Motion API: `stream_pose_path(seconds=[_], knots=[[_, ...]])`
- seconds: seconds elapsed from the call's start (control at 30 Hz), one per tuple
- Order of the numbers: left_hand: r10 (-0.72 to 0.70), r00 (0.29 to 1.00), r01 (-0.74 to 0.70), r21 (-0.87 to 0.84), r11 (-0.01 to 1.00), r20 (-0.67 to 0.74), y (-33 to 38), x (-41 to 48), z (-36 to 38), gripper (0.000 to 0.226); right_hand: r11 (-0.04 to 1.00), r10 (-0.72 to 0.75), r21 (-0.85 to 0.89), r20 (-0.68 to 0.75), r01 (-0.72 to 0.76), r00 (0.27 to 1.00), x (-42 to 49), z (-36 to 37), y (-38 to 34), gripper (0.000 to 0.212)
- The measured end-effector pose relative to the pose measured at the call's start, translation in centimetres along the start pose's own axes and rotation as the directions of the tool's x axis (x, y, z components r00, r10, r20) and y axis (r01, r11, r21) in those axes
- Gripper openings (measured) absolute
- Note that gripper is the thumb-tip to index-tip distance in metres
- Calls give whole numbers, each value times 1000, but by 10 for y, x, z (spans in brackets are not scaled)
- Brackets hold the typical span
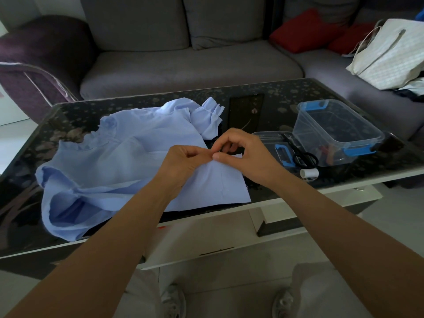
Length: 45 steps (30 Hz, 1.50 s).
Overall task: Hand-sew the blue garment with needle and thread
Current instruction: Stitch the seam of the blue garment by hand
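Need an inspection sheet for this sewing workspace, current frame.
Surface: dark speckled glass table.
Job's things: blue garment spread on the table; white thread spool near the front edge; scissors on the lid; needle too small to tell.
Clutter: clear box with blue clips, lid beside it.
Grippers: left hand and right hand pinch the garment's edge together.
Cables: nothing seen.
Surroundings: grey sofa, red cushions, white bag.

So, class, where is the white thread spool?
Head view: the white thread spool lies on the table, right of the right hand, just nearer than the scissors.
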State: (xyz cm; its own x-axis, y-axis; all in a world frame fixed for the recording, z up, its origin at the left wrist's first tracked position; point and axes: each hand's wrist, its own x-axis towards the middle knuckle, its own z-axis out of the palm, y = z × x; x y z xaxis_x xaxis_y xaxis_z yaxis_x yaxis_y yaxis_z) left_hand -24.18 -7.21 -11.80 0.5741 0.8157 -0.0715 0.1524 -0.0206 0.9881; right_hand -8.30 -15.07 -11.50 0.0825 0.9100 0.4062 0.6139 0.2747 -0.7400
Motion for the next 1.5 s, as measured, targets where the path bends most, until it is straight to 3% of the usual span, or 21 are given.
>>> stream_pose_path(seconds=[0.17,0.27,0.33,0.43,0.5,0.57,0.63,0.67,0.7,0.77,0.87,0.93,1.07,1.23,1.5], knots=[[-26,1000,27,56,998,-16,-1,-1,2,7,993,-95,-74,-64,90,993,2,4,1,12],[3,990,27,207,978,-143,-6,3,1,10,989,-146,-8,-102,146,984,1,4,-8,11],[16,976,41,256,966,-217,-9,6,-1,15,987,-83,128,-116,97,990,0,3,-16,10],[14,967,39,203,978,-254,-8,7,-6,19,918,149,393,-203,-59,968,3,-9,-18,15],[31,965,19,185,983,-261,-7,6,-7,18,821,286,567,-299,-72,911,4,-22,-13,12],[42,959,5,168,986,-280,-7,6,-7,16,757,436,652,-463,-36,771,4,-35,-6,12],[43,957,-2,142,990,-288,-7,6,-6,16,788,511,614,-617,-40,599,3,-46,2,13],[40,958,-2,135,991,-284,-7,6,-6,16,827,495,559,-663,-69,561,3,-49,5,12],[35,960,2,132,991,-277,-6,6,-5,15,866,457,488,-683,-108,569,3,-50,6,11],[30,964,3,123,992,-263,-4,5,-3,11,927,364,316,-628,-202,688,3,-46,2,7],[37,969,-8,116,993,-246,-2,2,0,10,967,251,49,-327,-249,911,2,-30,-10,6],[50,972,-23,117,993,-230,-1,1,0,10,976,209,-28,-165,-217,964,1,-18,-13,9],[66,980,-45,117,992,-186,-1,-1,0,11,972,158,-172,-37,-162,987,0,-2,-10,13],[83,988,-66,134,989,-133,1,-2,0,9,954,129,-266,-52,-138,990,3,8,-4,12],[67,989,-50,133,990,-128,2,-2,1,12,978,140,-148,-42,-144,989,3,5,-3,8]])
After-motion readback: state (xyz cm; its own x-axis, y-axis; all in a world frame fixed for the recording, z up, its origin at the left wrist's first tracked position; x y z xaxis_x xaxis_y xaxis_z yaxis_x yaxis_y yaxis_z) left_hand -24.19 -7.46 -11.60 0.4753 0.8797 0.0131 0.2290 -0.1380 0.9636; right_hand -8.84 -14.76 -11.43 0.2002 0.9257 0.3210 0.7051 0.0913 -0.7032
